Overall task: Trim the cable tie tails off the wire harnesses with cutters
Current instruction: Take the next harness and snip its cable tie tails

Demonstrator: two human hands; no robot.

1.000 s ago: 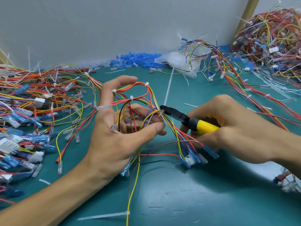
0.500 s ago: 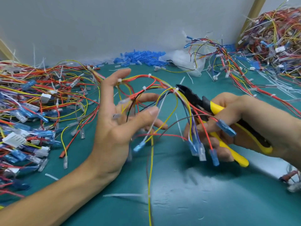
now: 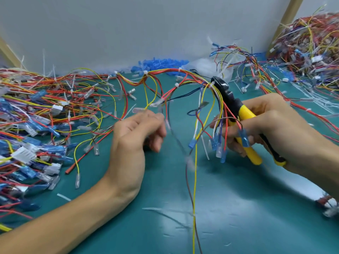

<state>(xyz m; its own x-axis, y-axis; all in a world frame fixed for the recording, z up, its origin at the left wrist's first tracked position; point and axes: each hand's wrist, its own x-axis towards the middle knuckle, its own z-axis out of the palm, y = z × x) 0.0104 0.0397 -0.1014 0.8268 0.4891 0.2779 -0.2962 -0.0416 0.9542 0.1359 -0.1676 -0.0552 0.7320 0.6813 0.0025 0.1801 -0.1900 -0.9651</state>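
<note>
A wire harness (image 3: 165, 72) of red, yellow and blue wires arches above the green mat (image 3: 238, 208), with white cable ties (image 3: 177, 85) along it. My right hand (image 3: 271, 125) grips the yellow-and-black cutters (image 3: 244, 116). Their black jaws (image 3: 216, 83) point up into the bundle at a white tie, and blue terminals (image 3: 218, 143) hang below. My left hand (image 3: 135, 136) hovers lower left of the arch with curled fingers beside dangling wires and a clear terminal (image 3: 157, 104). Blur hides whether it pinches one.
A big heap of harnesses (image 3: 36, 116) covers the left of the mat and another heap (image 3: 311, 43) sits at the back right. Loose blue terminals (image 3: 161, 63) and a plastic bag (image 3: 205, 67) lie by the grey wall. Cut tie tails (image 3: 63, 197) are scattered on the mat.
The harness has been lifted and stretched into a wide arch. My left hand has slipped out of the wire loop and dropped lower. The cutters have swung upright, jaws at the bundle's top.
</note>
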